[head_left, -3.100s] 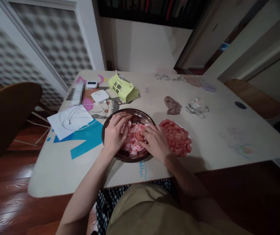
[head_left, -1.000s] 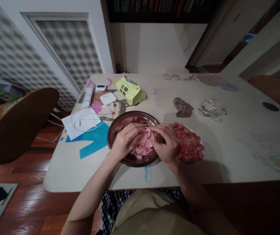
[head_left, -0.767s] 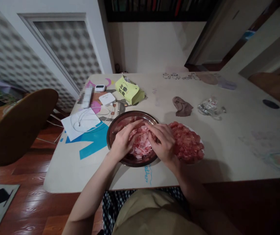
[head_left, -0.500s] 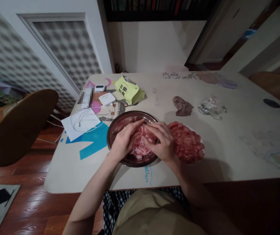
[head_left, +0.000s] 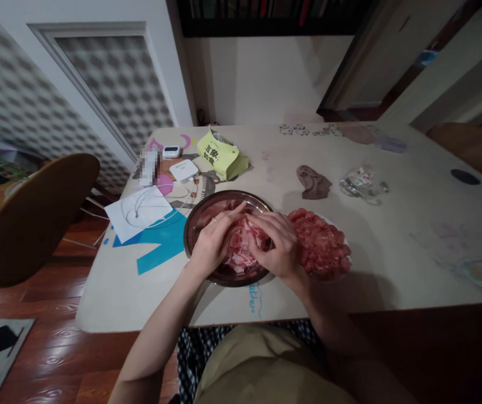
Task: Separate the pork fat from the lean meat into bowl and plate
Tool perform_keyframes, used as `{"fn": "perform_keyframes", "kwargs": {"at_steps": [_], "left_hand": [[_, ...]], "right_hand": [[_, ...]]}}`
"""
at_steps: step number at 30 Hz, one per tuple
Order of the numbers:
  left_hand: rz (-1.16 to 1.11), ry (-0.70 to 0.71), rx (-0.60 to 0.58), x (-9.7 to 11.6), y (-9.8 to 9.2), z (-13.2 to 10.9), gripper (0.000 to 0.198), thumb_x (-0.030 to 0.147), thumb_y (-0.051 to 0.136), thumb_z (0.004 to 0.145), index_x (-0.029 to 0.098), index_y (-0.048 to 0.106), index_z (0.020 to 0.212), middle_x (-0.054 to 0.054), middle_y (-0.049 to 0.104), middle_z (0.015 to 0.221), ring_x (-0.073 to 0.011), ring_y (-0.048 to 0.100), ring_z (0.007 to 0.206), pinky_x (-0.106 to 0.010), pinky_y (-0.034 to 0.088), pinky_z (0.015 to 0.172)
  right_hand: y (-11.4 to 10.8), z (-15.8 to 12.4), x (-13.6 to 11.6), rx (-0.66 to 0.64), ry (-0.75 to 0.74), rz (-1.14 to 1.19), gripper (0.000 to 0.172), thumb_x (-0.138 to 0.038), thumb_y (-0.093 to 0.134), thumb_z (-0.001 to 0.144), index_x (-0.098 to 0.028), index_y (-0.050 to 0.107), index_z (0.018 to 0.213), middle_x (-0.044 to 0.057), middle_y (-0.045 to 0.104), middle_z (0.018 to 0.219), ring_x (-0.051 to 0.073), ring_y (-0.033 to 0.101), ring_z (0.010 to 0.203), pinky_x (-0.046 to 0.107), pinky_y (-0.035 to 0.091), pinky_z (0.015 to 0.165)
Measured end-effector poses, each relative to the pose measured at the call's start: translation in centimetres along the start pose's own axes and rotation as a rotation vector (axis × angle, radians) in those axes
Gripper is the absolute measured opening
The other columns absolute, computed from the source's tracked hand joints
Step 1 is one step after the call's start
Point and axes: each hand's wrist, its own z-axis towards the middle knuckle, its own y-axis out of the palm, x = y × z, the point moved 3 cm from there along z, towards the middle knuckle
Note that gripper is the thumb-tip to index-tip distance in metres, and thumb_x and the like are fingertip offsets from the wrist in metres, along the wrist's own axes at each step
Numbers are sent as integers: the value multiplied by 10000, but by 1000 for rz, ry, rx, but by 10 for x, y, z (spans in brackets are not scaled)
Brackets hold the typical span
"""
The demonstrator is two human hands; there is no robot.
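A dark metal bowl (head_left: 198, 224) near the table's front edge holds a pile of pale pink sliced meat (head_left: 241, 252). Both my hands are in the bowl. My left hand (head_left: 212, 242) curls its fingers against the left side of the pile. My right hand (head_left: 278, 242) presses into the pile from the right with its fingers bent round some slices. The two hands' fingertips nearly meet over the middle of the meat. A plate of darker red meat slices (head_left: 322, 247) lies right beside the bowl, touching my right hand's back.
On the cream table (head_left: 392, 247) lie a brown cloth (head_left: 313, 182), crumpled clear plastic (head_left: 361, 182), a yellow-green pouch (head_left: 220, 154), white devices (head_left: 184, 169) and paper with a cable (head_left: 139, 209). A wooden chair (head_left: 30, 216) stands left, another chair (head_left: 468, 148) right.
Both hands have kept kneading the pink meat, my right hand's fingers curling in tighter over the pile. The view has swung left since the earliest frame.
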Motion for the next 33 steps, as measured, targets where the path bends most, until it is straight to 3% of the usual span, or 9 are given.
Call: {"fn": "perform_keyframes", "kwargs": {"at_steps": [11, 16, 19, 25, 29, 33], "left_hand": [[-22, -66, 22, 4, -3, 3, 312, 161, 526, 1015, 206, 623, 1308, -114, 677, 1378, -205, 673, 1248, -360, 566, 1056], [5, -133, 154, 15, -1, 5, 282, 203, 649, 959, 201, 663, 1240, -78, 762, 1172, -182, 741, 1059, -308, 605, 973], [1, -98, 177, 30, 7, 8, 295, 164, 625, 963, 199, 680, 1251, -83, 753, 1193, -185, 720, 1092, -332, 594, 991], [-5, -117, 243, 55, 23, 15, 221, 152, 650, 948, 209, 726, 1148, -60, 764, 1090, -174, 719, 1016, -328, 599, 936], [-24, -155, 222, 66, 36, 19, 199, 163, 655, 949, 202, 723, 1132, -55, 763, 1069, -173, 720, 998, -315, 608, 910], [5, -131, 193, 74, 48, 21, 194, 148, 670, 937, 194, 722, 1118, -55, 759, 1058, -165, 718, 986, -296, 590, 920]], "right_hand": [[-4, 0, 1, 66, 155, 131, 300, -187, 670, 916, -245, 664, 1211, 59, 778, 1079, 196, 730, 947, 377, 582, 892], [-12, -1, 2, 196, 362, 162, 130, -247, 755, 871, -230, 637, 922, -4, 718, 820, 150, 691, 738, 280, 573, 712], [-20, -1, -3, 180, 304, 162, 93, -192, 690, 914, -230, 632, 853, -8, 714, 789, 148, 682, 760, 290, 565, 757], [-42, -11, -12, 191, 201, 177, 148, -215, 665, 928, -231, 682, 1074, 53, 765, 968, 194, 726, 923, 370, 597, 871], [-57, -17, -10, 227, 244, 170, 253, -274, 777, 868, -221, 691, 1100, 55, 771, 972, 196, 733, 929, 358, 609, 867], [-68, -22, -2, 263, 312, 175, 150, -178, 728, 898, -233, 705, 1036, 30, 776, 929, 175, 734, 880, 334, 598, 841]]}}
